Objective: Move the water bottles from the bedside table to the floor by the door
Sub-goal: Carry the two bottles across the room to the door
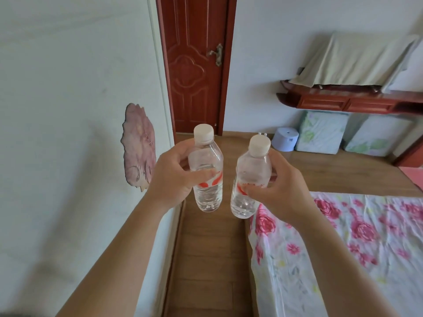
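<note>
Holding upright one clear white-capped plastic water bottle [207, 172] per hand, fingers wrapped round each: left hand [174, 172], right hand [278, 186] with its own bottle [250, 179]; I judge the dark red wooden door [194, 65], top centre, lies straight ahead.

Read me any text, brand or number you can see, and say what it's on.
No text can be read.
Left bottle: red label marks, too blurred to read.
Right bottle: red label marks, partly behind the fingers, unreadable.
Wall sticker: a picture, no lettering legible.
</note>
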{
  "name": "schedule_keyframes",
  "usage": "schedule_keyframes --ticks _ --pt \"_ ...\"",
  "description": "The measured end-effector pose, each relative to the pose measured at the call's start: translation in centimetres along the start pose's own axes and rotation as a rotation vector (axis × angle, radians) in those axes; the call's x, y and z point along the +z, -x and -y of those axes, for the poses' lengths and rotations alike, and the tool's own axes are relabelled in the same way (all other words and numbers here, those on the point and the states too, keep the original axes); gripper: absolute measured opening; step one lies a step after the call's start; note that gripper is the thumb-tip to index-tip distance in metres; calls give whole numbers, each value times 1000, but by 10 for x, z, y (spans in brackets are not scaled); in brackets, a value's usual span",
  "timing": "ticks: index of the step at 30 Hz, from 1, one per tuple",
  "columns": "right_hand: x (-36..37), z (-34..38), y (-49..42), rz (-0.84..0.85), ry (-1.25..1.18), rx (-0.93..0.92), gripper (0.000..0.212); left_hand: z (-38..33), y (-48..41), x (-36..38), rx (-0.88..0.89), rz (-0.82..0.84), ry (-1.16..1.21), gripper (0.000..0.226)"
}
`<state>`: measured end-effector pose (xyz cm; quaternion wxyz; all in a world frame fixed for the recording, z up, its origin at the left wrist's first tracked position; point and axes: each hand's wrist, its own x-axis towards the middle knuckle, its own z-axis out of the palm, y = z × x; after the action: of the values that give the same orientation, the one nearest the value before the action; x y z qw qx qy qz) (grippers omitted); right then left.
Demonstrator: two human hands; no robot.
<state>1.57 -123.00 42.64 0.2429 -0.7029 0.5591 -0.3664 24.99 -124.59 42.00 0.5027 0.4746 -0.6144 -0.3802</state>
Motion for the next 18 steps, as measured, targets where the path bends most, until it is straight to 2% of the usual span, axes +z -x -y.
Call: schedule_keyframes --ticks 10,13,18 --pt "8 -67 -134 -14 -51 59 71 57 -136 22 -56 47 -38 58" --pt "8 -88 -189 2 -81 51 66 64 -187 32 -53 41 -110 61" --pt "8 -101 -280 43 -85 11 71 67 -260 27 -56 -18 -124 62"
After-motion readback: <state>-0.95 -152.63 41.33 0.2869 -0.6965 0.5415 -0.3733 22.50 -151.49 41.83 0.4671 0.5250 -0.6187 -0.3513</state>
